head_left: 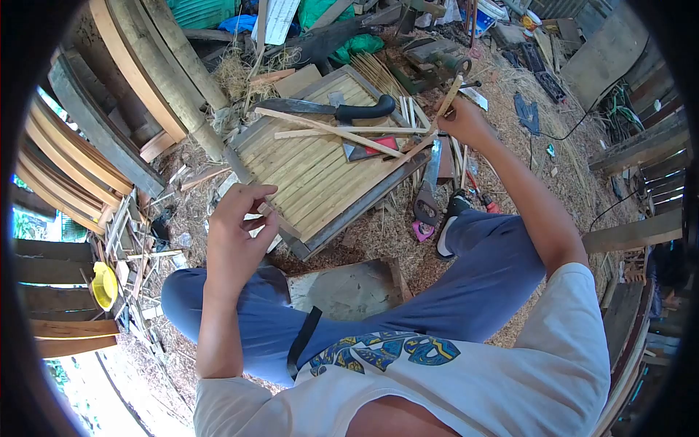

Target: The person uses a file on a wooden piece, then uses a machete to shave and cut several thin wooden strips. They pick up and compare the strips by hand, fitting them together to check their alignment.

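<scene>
My left hand (242, 227) is raised by the near left corner of a slatted wooden panel (320, 197), thumb and fingers pinched on the end of a small wooden piece (265, 210). Beyond the panel's right side, my right hand (464, 122) grips a thin wooden strip (450, 96) that points up and away. Across the panel lie loose wooden strips (331, 131), a large knife (357, 111) with a black handle, and a red and grey tool (370, 148). A handsaw (427, 197) rests against the panel's right edge.
A flat board (349, 290) lies between my legs. Curved timber pieces (138, 65) lean at the left, near a yellow bowl (104, 285). Wood shavings and scraps cover the ground. A red-handled screwdriver (489, 204) and a cable (568, 135) are at the right.
</scene>
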Action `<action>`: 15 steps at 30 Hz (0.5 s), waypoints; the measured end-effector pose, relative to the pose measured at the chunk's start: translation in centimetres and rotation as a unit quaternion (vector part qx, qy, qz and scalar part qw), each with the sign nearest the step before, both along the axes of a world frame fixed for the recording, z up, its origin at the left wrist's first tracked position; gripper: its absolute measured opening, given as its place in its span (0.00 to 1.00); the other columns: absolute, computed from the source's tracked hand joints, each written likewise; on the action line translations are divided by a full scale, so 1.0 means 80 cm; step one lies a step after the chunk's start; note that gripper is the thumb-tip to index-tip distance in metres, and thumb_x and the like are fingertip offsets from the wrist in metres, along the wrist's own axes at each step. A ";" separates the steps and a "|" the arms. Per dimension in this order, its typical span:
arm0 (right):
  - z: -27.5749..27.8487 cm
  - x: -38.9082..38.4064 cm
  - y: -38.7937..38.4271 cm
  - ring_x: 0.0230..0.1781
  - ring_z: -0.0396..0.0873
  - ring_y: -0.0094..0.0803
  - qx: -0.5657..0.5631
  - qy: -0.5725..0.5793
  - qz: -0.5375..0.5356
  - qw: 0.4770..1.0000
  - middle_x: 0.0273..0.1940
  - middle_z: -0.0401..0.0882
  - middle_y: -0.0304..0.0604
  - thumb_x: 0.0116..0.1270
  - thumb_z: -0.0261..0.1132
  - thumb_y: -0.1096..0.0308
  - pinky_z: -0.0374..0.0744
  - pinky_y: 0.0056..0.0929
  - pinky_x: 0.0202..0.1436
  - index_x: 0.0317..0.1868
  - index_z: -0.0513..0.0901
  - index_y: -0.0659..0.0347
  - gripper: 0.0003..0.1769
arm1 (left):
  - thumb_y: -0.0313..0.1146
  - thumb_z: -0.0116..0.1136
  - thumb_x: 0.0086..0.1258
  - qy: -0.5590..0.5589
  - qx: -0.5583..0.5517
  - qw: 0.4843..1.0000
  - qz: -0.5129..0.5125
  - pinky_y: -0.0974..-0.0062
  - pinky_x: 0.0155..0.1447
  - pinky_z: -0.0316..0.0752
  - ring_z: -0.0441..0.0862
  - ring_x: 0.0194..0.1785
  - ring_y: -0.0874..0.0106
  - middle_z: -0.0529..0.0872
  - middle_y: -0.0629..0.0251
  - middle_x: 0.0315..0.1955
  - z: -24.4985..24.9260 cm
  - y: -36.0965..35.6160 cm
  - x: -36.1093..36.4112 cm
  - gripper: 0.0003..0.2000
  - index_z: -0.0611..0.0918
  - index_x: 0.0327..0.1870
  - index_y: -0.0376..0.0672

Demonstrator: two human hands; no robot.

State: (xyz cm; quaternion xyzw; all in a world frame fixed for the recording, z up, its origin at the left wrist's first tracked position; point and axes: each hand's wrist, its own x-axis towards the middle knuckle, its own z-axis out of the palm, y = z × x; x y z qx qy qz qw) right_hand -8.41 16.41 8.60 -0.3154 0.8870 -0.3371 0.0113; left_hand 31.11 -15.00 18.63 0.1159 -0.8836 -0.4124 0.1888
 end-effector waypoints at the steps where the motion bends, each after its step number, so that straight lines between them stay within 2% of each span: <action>1: 0.002 0.002 -0.001 0.45 0.92 0.43 0.004 0.001 -0.002 1.000 0.43 0.93 0.50 0.65 0.77 0.62 0.86 0.42 0.52 0.54 0.89 0.60 0.19 | 0.15 0.67 0.69 -0.003 0.000 1.000 0.000 0.75 0.52 0.93 0.88 0.48 0.74 0.84 0.64 0.44 0.001 0.000 0.000 0.17 0.88 0.58 0.39; 6: 0.008 0.006 -0.005 0.42 0.91 0.43 0.020 0.007 -0.003 1.000 0.40 0.92 0.48 0.67 0.78 0.61 0.86 0.42 0.49 0.51 0.89 0.63 0.18 | 0.16 0.67 0.69 0.003 -0.007 1.000 -0.005 0.75 0.52 0.93 0.88 0.47 0.74 0.84 0.64 0.45 0.002 0.000 -0.001 0.16 0.89 0.56 0.38; 9: 0.028 0.020 -0.009 0.39 0.91 0.44 0.060 -0.012 -0.048 0.997 0.38 0.92 0.49 0.69 0.77 0.58 0.85 0.44 0.45 0.50 0.89 0.64 0.18 | 0.15 0.67 0.69 0.004 -0.007 1.000 -0.006 0.75 0.52 0.93 0.88 0.47 0.74 0.85 0.63 0.45 0.001 -0.001 -0.001 0.14 0.89 0.54 0.37; 12: 0.015 0.007 -0.006 0.37 0.90 0.45 0.034 0.008 -0.062 0.997 0.36 0.91 0.49 0.70 0.76 0.55 0.84 0.46 0.42 0.49 0.89 0.64 0.20 | 0.15 0.67 0.69 0.004 -0.009 1.000 -0.006 0.75 0.52 0.93 0.89 0.46 0.73 0.85 0.63 0.45 0.001 -0.002 -0.001 0.13 0.90 0.53 0.35; 15: 0.016 0.003 -0.001 0.36 0.89 0.47 0.074 0.036 -0.061 0.995 0.36 0.91 0.50 0.70 0.76 0.52 0.84 0.47 0.43 0.49 0.88 0.64 0.22 | 0.15 0.67 0.69 0.002 -0.007 1.000 -0.007 0.75 0.52 0.93 0.89 0.46 0.73 0.85 0.62 0.45 0.002 -0.002 -0.001 0.13 0.90 0.53 0.35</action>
